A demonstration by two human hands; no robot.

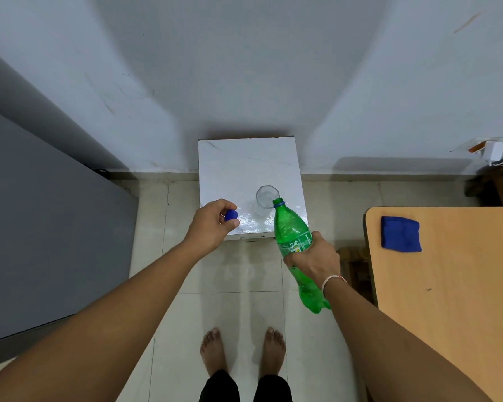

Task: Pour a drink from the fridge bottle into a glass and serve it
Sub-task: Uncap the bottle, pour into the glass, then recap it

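Observation:
A green plastic bottle is tilted forward, its uncapped mouth at the near rim of a clear glass. My right hand grips the bottle around its label. The glass stands upright on a small white marble-topped table, near its front right part. My left hand holds the blue bottle cap between its fingertips, over the table's front left corner. Whether liquid flows is too faint to tell.
A grey fridge stands at the left. A wooden table at the right carries a folded blue cloth. A white wall runs behind the small table. My bare feet stand on the tiled floor.

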